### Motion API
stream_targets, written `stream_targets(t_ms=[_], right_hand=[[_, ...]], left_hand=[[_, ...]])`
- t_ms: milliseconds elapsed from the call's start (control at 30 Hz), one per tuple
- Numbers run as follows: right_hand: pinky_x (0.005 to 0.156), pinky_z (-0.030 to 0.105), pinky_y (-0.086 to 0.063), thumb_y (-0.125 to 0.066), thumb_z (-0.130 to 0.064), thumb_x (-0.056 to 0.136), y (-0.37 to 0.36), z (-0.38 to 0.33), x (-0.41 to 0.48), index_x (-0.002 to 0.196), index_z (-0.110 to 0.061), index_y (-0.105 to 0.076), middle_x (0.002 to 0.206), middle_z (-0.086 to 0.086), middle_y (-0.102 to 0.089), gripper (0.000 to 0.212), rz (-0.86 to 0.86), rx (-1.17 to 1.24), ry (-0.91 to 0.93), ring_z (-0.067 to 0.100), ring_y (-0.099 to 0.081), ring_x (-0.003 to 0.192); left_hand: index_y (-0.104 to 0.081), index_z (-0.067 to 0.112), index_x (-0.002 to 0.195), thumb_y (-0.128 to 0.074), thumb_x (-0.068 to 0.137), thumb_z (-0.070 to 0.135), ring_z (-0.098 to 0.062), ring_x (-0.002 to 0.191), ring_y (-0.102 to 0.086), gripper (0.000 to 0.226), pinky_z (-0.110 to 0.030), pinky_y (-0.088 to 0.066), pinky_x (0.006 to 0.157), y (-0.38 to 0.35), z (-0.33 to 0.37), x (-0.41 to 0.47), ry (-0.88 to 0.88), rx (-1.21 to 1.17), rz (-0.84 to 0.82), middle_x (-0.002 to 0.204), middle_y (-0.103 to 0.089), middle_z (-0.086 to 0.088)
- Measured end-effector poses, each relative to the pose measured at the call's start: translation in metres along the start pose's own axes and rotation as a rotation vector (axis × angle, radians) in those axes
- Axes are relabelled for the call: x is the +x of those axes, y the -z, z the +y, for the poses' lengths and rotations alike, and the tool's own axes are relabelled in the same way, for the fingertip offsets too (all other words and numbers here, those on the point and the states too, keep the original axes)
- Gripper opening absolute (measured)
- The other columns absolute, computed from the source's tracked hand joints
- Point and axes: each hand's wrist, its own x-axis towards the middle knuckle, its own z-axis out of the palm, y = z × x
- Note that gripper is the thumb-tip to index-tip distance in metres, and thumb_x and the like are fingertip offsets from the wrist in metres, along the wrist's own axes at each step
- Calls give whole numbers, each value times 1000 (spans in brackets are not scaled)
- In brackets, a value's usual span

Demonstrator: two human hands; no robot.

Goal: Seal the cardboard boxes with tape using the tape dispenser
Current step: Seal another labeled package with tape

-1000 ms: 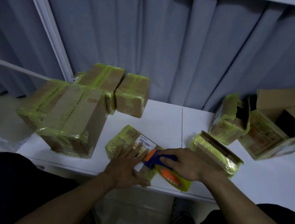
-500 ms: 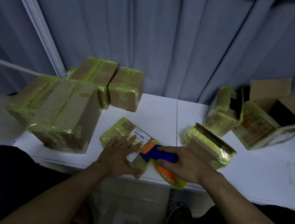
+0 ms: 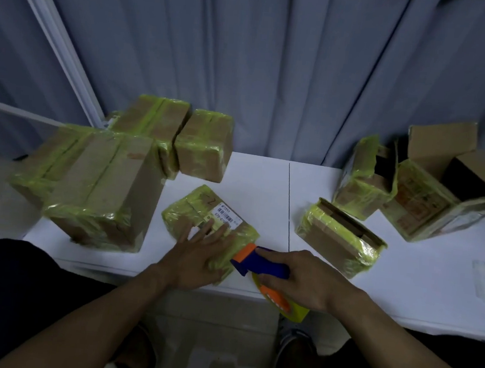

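Pressing flat on the small box (image 3: pixel 197 213) near the front edge of the white table (image 3: pixel 264 185), the left hand (image 3: pixel 199 258) has its fingers straight and spread. The right hand (image 3: pixel 306 280) is curled round the blue handle of the one tape dispenser (image 3: pixel 260 267). The dispenser's orange nose touches the small box's near right corner, and its yellow-green roll hangs past the table edge. Eight cardboard boxes stand on the table: this one, four taped ones clustered at the left with the big box (image 3: pixel 103 189) in front, and three at the right, among them an open box (image 3: pixel 421 199) with raised flaps.
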Motion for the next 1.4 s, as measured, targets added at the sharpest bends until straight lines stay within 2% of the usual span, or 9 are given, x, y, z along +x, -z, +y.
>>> stream_targets(t_ms=[267, 367, 500, 767, 900, 1033, 1133, 1233, 1400], right_hand=[[73, 17, -39, -54, -55, 100, -6, -7, 10, 156, -44, -35, 136, -1, -61, 60, -81, -89, -18, 9, -54, 96], [82, 18, -42, -56, -56, 98, -8, -4, 7, 155, -44, -37, 142, -2, -58, 61, -58, -18, -21, 13, -60, 111], [72, 14, -41, -59, -50, 98, -4, 1, -2, 149, -47, -44, 121, -7, -65, 53, 20, 94, -34, 4, -63, 93], [90, 26, -54, -60, -51, 96, -5, 18, -34, 148, -51, -45, 122, -13, -66, 54, -3, 86, -62, 3, -65, 100], [88, 24, -50, -59, -48, 98, -11, 23, -32, 150, -48, -43, 124, -11, -64, 54, -54, 43, -70, 7, -63, 101], [86, 26, -47, -57, -51, 98, -20, 27, -16, 151, -46, -42, 128, -6, -65, 55, -95, 26, -75, 10, -61, 103], [91, 31, -52, -54, -54, 96, -27, 27, -5, 151, -47, -41, 127, -5, -65, 57, -104, 17, -91, 13, -63, 103], [95, 34, -52, -53, -58, 95, -34, 25, 4, 154, -48, -35, 131, -2, -64, 62, -108, 5, -98, 17, -64, 107], [82, 30, -49, -53, -57, 98, -40, 15, 18, 150, -50, -40, 125, 1, -67, 53, -76, 17, -69, 20, -65, 103]], left_hand=[[27, 47, 147, 7, 78, 87, -23, 149, 23, 82, -60, 15, 116, -7, 11, -1, 65, 97, 24, 162, 20, 14], [17, 41, 153, -4, 80, 78, -25, 150, 19, 84, -58, 11, 115, -5, 9, 2, 57, 78, 24, 163, 17, 12], [17, 40, 154, -3, 80, 74, -22, 148, 21, 84, -60, 4, 116, -5, 8, 4, 64, 94, 9, 163, 20, 14], [21, 43, 152, -24, 95, 69, -21, 150, 20, 77, -59, 3, 115, -7, 5, 7, 51, 110, -10, 162, 21, 14], [22, 45, 150, -14, 86, 77, -20, 150, 21, 81, -58, 6, 115, -4, 3, 7, 41, 95, -36, 162, 23, 16], [21, 48, 150, -24, 86, 83, -18, 150, 21, 85, -58, 7, 116, -5, 3, 9, 72, 65, -47, 161, 22, 19], [20, 50, 149, -9, 74, 94, -15, 149, 21, 91, -58, 8, 117, -5, 5, 10, 85, 42, -34, 161, 20, 20], [18, 52, 149, -12, 78, 92, -13, 149, 23, 87, -57, 10, 117, -4, 6, 10, 96, -2, -30, 161, 20, 22], [15, 55, 149, -15, 83, 88, -10, 147, 26, 79, -52, 15, 117, -2, 6, 8, 95, -73, -44, 160, 20, 25]])
